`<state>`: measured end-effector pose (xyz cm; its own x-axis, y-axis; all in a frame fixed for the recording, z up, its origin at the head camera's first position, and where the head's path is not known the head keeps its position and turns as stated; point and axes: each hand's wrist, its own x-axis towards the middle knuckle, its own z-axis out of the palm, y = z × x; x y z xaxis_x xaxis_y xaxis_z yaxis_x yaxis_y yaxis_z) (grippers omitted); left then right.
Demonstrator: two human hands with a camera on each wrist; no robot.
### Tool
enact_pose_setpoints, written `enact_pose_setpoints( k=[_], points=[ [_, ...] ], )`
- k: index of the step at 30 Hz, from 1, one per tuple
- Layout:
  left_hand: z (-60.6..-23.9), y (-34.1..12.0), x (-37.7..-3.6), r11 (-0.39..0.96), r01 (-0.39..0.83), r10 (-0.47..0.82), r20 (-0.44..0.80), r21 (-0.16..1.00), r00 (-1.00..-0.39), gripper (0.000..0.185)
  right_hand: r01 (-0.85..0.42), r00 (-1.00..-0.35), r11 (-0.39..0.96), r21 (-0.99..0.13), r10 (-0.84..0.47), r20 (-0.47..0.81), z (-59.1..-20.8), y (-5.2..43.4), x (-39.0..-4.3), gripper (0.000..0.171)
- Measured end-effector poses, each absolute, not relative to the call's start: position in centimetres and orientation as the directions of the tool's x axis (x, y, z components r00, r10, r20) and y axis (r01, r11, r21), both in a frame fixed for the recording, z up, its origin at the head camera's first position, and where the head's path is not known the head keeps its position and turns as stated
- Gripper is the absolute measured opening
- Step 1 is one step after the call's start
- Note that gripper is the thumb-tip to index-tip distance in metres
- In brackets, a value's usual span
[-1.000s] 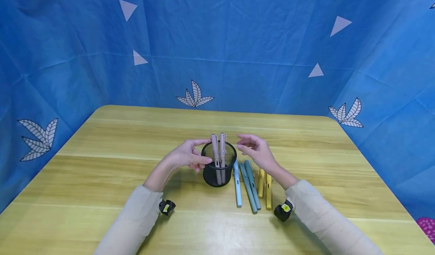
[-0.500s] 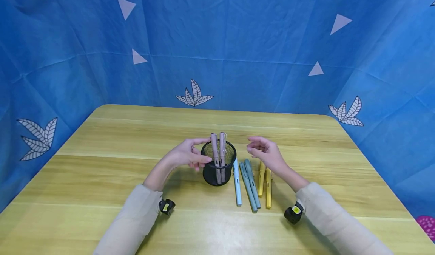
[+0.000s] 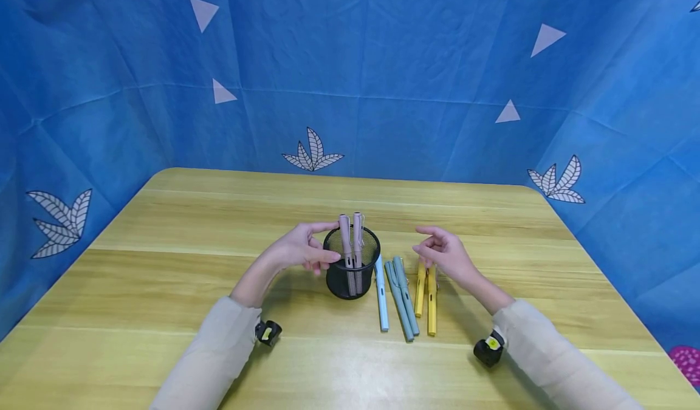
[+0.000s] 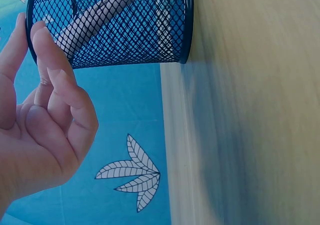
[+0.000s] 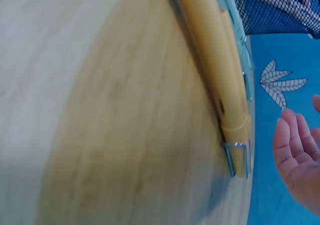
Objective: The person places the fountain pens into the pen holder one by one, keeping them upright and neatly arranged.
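Observation:
My left hand (image 3: 298, 249) holds the rim of a black mesh pen holder (image 3: 335, 281), its thumb on the near side and index finger on the far side. Inside the pen holder two lilac pens (image 3: 358, 234) stand upright, caps above the rim. My right hand (image 3: 447, 257) hovers with loosely bent fingers over the cap ends of two yellow pens (image 3: 432, 313), partly covering them from the head camera. In the right wrist view a yellow pen (image 5: 212, 50) lies on the table with its clip apart from the fingers, and nothing is held.
Between the pen holder and the yellow pens lie a light blue pen (image 3: 382, 304) and two teal pens (image 3: 403, 304) side by side. The wooden table (image 3: 191, 228) ends at a blue patterned cloth (image 3: 426, 51) behind and at both sides.
My right hand has moved right, from beside the pen holder to above the yellow pens. The left hand, pen holder and pens have stayed in place.

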<state>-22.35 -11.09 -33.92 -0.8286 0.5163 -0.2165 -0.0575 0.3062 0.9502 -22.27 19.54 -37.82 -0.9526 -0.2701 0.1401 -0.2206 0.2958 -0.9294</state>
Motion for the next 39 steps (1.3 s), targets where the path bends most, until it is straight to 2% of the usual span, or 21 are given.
enact_pose_setpoints(
  k=[8, 14, 23, 39],
  points=[
    [-34.0, -11.1, -22.3, 0.306, -0.056, 0.516, -0.215, 0.95, -0.829, 0.074, -0.178, -0.955, 0.319, -0.931, -0.285, 0.085, -38.0, 20.6, -21.9, 0.051],
    [-34.0, -11.1, -22.3, 0.312, -0.057, 0.512, -0.218, 0.948, -0.831, 0.074, -0.102, -0.959, 0.383, -0.918, -0.285, -0.012, -38.3, 21.4, -21.7, 0.057],
    [-34.0, -11.1, -22.3, 0.31, -0.06, 0.51, -0.219, 0.949, -0.831, 0.074, -0.055, -0.953, 0.445, -0.894, -0.289, -0.085, -38.8, 22.4, -21.8, 0.066],
    [-33.8, -11.1, -22.2, 0.295, -0.063, 0.518, -0.215, 0.953, -0.828, 0.074, 0.009, -0.934, 0.5, -0.866, -0.305, -0.186, -39.0, 23.0, -21.8, 0.071]
  ],
)
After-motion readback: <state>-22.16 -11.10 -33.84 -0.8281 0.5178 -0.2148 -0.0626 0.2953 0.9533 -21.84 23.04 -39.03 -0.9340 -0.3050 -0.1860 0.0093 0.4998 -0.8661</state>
